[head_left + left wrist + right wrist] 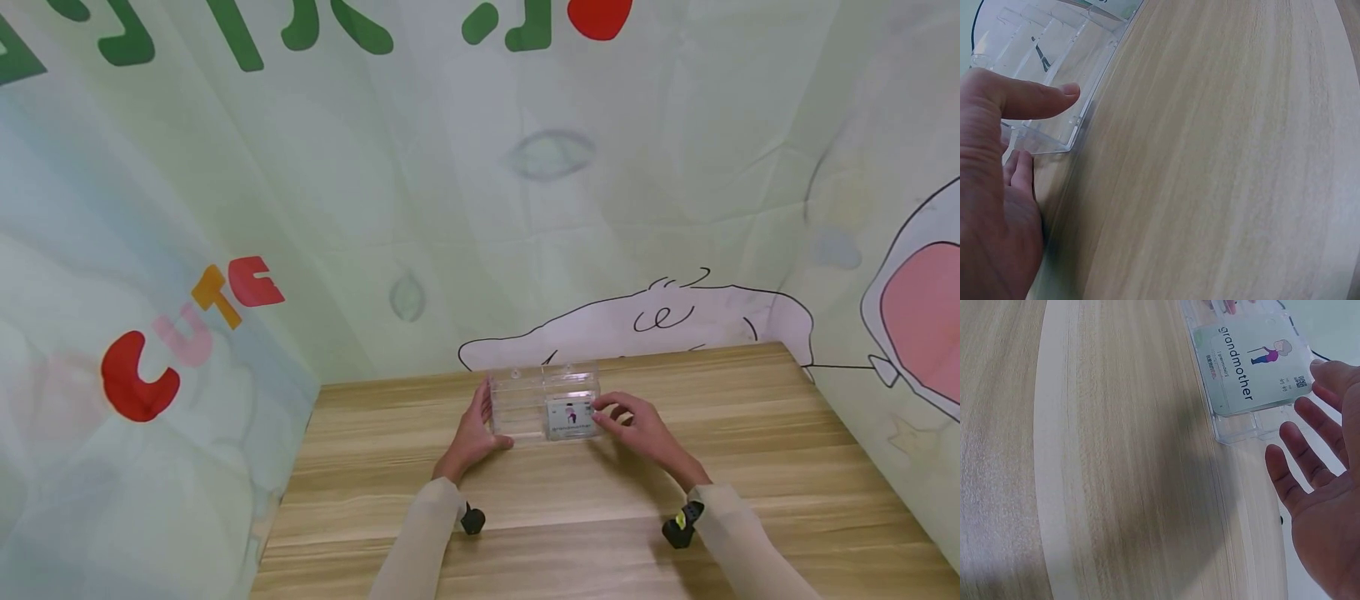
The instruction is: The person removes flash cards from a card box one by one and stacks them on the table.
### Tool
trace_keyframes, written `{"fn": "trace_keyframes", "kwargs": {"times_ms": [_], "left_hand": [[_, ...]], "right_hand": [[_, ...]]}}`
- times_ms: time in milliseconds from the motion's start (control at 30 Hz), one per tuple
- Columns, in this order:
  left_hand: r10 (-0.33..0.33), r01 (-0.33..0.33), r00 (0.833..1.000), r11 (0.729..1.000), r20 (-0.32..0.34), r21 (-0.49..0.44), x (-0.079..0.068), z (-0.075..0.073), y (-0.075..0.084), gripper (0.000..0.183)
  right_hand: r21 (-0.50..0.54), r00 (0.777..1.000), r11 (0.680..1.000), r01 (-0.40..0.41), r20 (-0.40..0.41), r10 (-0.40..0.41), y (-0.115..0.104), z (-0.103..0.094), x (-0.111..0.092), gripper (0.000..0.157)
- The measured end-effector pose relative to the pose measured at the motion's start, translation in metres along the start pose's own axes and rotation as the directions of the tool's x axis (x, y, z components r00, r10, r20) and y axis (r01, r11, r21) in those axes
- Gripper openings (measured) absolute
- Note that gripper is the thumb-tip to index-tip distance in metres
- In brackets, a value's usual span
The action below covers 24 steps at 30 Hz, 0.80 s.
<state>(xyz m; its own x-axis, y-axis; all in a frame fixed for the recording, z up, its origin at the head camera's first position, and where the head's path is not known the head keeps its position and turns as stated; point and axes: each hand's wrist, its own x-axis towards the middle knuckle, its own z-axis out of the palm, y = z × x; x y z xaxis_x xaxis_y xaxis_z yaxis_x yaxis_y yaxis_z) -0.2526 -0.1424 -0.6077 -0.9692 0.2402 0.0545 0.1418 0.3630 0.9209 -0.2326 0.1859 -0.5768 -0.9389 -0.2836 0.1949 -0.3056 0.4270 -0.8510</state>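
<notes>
A clear plastic card rack (pixel 517 404) with tiered slots stands near the table's back edge. My left hand (pixel 471 437) holds its left end, thumb across the lower front and fingers along the side; in the left wrist view the thumb (pixel 1041 100) overlaps the front tiers. A pale flashcard (pixel 1235 378) printed "grandmother", with a small drawn figure, sits at the front of the rack's right half. My right hand (pixel 637 425) pinches the card's upper right corner between thumb and index finger. Its other fingers (pixel 1304 450) spread apart beside the rack's end.
The wood-grain table (pixel 555 500) extends in front of the rack and to both sides. Behind it hangs a pale printed cloth (pixel 450 208) with letters and cartoon drawings, reaching down to the table's back edge. A dark wrist camera (pixel 678 529) is on the right wrist.
</notes>
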Motion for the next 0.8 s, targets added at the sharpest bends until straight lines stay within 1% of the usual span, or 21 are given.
{"fn": "trace_keyframes", "kwargs": {"times_ms": [133, 267, 433, 600, 800], "left_hand": [[-0.012, 0.012, 1.0, 1.0, 0.003, -0.005, 0.001, 0.0, 0.0, 0.125], [-0.008, 0.008, 1.0, 1.0, 0.002, -0.008, 0.002, -0.001, -0.001, 0.125], [-0.016, 0.016, 1.0, 1.0, 0.002, -0.014, 0.003, 0.0, -0.002, 0.124], [-0.012, 0.012, 1.0, 1.0, 0.0, -0.009, 0.002, 0.0, -0.003, 0.124], [-0.013, 0.013, 1.0, 1.0, -0.006, -0.015, 0.001, 0.0, -0.003, 0.124]], "right_hand": [[0.011, 1.0, 1.0, -0.006, 0.005, 0.006, 0.0, 0.001, 0.001, 0.017], [0.029, 1.0, 1.0, -0.009, 0.01, 0.009, 0.0, 0.003, 0.002, 0.016], [0.048, 1.0, 0.999, 0.005, 0.024, -0.006, 0.0, 0.006, 0.001, 0.014], [0.04, 0.999, 0.999, 0.011, 0.035, -0.013, 0.002, 0.01, 0.001, 0.014], [0.029, 1.0, 0.999, 0.025, 0.012, -0.025, 0.002, 0.013, 0.002, 0.015]]}}
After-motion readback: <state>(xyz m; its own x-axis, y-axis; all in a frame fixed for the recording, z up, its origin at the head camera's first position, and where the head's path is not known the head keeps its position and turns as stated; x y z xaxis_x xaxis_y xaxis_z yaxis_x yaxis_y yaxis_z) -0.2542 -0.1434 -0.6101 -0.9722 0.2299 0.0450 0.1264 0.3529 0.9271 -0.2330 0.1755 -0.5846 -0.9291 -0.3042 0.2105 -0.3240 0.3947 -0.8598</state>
